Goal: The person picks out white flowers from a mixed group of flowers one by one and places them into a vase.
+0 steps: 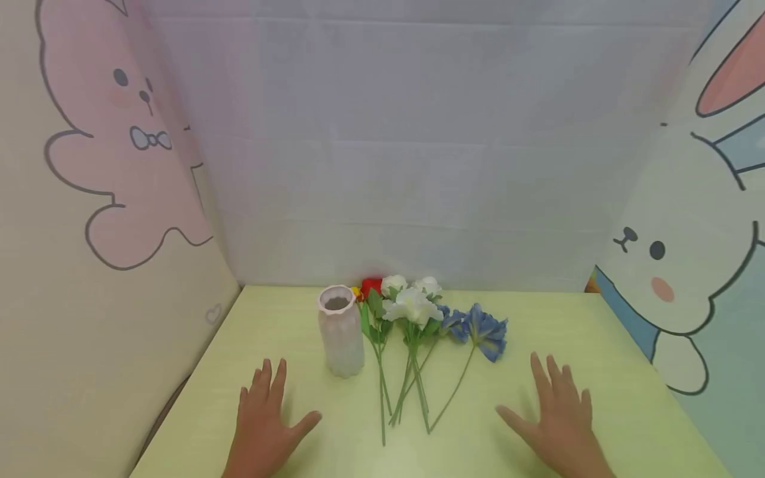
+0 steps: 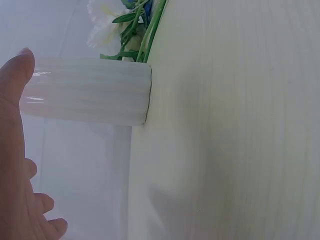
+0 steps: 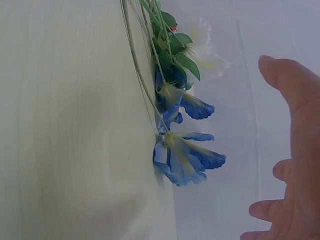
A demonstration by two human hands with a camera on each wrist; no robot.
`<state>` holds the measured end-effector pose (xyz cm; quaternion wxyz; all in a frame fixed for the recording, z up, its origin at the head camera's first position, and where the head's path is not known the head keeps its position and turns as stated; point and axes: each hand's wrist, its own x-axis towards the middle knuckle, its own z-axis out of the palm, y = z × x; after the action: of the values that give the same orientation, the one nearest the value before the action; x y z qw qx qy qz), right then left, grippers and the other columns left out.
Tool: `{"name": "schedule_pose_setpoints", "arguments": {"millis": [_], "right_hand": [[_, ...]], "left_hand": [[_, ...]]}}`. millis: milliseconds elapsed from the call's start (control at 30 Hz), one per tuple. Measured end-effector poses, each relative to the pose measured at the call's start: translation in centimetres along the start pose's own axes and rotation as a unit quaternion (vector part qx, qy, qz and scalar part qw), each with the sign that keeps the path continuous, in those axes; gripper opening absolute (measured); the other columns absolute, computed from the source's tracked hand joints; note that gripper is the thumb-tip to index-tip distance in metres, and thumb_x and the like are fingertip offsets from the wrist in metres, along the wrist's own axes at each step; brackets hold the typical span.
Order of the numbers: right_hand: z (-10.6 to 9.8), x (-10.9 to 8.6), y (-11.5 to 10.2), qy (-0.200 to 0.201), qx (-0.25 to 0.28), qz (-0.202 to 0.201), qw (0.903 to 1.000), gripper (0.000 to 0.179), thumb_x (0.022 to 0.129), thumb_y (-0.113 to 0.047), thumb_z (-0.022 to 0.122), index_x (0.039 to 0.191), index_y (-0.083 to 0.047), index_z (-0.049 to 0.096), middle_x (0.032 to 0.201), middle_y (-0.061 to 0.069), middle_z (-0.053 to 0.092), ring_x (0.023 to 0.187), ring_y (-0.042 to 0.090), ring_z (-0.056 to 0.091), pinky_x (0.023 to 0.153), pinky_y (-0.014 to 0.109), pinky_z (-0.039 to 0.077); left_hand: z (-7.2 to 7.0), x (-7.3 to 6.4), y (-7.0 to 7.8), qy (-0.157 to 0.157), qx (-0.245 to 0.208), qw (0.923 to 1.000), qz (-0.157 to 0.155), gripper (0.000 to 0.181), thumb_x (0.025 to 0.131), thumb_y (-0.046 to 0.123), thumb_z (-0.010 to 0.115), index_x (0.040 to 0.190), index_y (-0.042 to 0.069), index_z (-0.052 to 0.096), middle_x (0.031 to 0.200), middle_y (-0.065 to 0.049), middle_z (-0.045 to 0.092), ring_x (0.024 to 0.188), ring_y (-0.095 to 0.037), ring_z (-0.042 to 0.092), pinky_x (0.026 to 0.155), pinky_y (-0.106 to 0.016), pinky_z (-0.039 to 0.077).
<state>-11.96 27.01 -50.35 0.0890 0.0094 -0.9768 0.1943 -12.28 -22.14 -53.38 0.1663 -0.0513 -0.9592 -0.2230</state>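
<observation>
A pale pinkish-white vase with a wavy rim stands upright on the table, its mouth showing no stems. To its right lies a bunch of flowers: white blooms, a red flower, a bit of yellow and blue flowers, their green stems pointing toward the front. My left hand is spread, nearest to the vase and in front of it. My right hand, fingers spread too, is in front and to the right of the blue blooms. Both hands hold nothing.
The light yellow table has wood grain. A pale cloth hangs behind it. Cartoon-printed panels flank it, with a pink animal on the left and a white rabbit on the right.
</observation>
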Motion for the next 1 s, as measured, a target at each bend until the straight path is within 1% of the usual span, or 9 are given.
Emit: {"name": "schedule_pose_setpoints", "arguments": {"millis": [100,300,500,600,667,733,833,900,1000], "right_hand": [[0.6,0.3,-0.1,-0.028,0.011,-0.007,0.9995,0.111,0.088,-0.064,0.071,0.162,-0.001,0.019,0.157,0.038,0.026,0.141,0.063,0.021,0.1,0.084,0.014],[1.5,0.8,-1.3,-0.08,0.046,-0.014,0.9956,0.101,0.095,-0.062,0.065,0.157,0.009,0.028,0.152,0.037,0.039,0.138,0.059,0.035,0.107,0.076,0.024],[1.7,1.3,-2.7,-0.087,0.081,-0.061,0.991,0.087,0.1,-0.053,0.063,0.156,0.007,0.034,0.15,0.031,0.046,0.136,0.052,0.043,0.108,0.067,0.034],[1.5,1.9,-3.1,-0.102,0.089,-0.057,0.9892,0.083,0.099,-0.055,0.062,0.155,0.003,0.039,0.147,0.026,0.052,0.135,0.047,0.047,0.108,0.063,0.038],[1.1,2.5,-3.3,-0.109,0.098,-0.047,0.9881,0.072,0.099,-0.053,0.064,0.148,-0.001,0.05,0.135,0.017,0.062,0.127,0.04,0.057,0.104,0.059,0.044],[0.9,3.3,-3.6,-0.118,0.12,-0.04,0.9849,0.056,0.1,-0.049,0.065,0.135,-0.006,0.062,0.119,0.005,0.07,0.113,0.028,0.065,0.096,0.053,0.05],[0.7,4.4,-4.3,-0.125,0.162,-0.031,0.9784,0.028,0.101,-0.039,0.067,0.112,-0.014,0.07,0.097,-0.008,0.069,0.092,0.013,0.065,0.084,0.043,0.054],[0.9,5.1,-4.9,-0.128,0.189,-0.025,0.9732,0.02,0.101,-0.036,0.067,0.105,-0.017,0.071,0.093,-0.009,0.068,0.088,0.01,0.063,0.081,0.039,0.053],[1.5,6.0,-6.1,-0.127,0.217,-0.012,0.9679,0.016,0.101,-0.032,0.068,0.104,-0.016,0.07,0.094,-0.007,0.068,0.09,0.012,0.062,0.083,0.041,0.052]], "left_hand": [[0.3,0.6,0.2,-0.001,-0.026,0.9996,0.011,0.11,0.085,0.059,0.077,0.165,0.01,0.02,0.165,-0.027,0.021,0.149,-0.05,0.02,0.117,-0.066,0.012],[1.0,1.8,0.8,-0.016,-0.052,0.998,0.033,0.113,0.083,0.054,0.081,0.166,0.012,0.018,0.168,-0.02,0.019,0.152,-0.044,0.019,0.121,-0.06,0.01],[1.8,3.7,1.3,-0.033,-0.072,0.9954,0.054,0.114,0.083,0.051,0.083,0.165,0.009,0.016,0.169,-0.016,0.018,0.153,-0.038,0.019,0.123,-0.055,0.009],[2.2,4.9,1.2,-0.043,-0.096,0.9932,0.051,0.114,0.085,0.049,0.083,0.166,0.008,0.013,0.17,-0.015,0.018,0.153,-0.038,0.019,0.123,-0.053,0.01],[2.4,5.8,1.0,-0.053,-0.116,0.9911,0.038,0.114,0.086,0.048,0.082,0.166,0.008,0.011,0.17,-0.016,0.017,0.153,-0.038,0.019,0.122,-0.055,0.014],[2.3,6.7,0.8,-0.062,-0.143,0.9877,0.02,0.113,0.087,0.048,0.081,0.166,0.008,0.009,0.169,-0.016,0.018,0.153,-0.04,0.02,0.119,-0.06,0.02],[2.2,8.0,0.6,-0.073,-0.167,0.9833,0.0,0.113,0.088,0.052,0.079,0.166,0.009,0.01,0.169,-0.016,0.019,0.152,-0.041,0.021,0.116,-0.063,0.026],[2.2,8.8,0.7,-0.079,-0.169,0.9824,-0.001,0.113,0.088,0.057,0.077,0.166,0.01,0.011,0.169,-0.016,0.02,0.152,-0.04,0.023,0.116,-0.063,0.027],[2.4,9.8,1.0,-0.082,-0.17,0.982,0.004,0.113,0.087,0.06,0.076,0.166,0.009,0.012,0.168,-0.016,0.023,0.151,-0.039,0.025,0.115,-0.062,0.029]]}}
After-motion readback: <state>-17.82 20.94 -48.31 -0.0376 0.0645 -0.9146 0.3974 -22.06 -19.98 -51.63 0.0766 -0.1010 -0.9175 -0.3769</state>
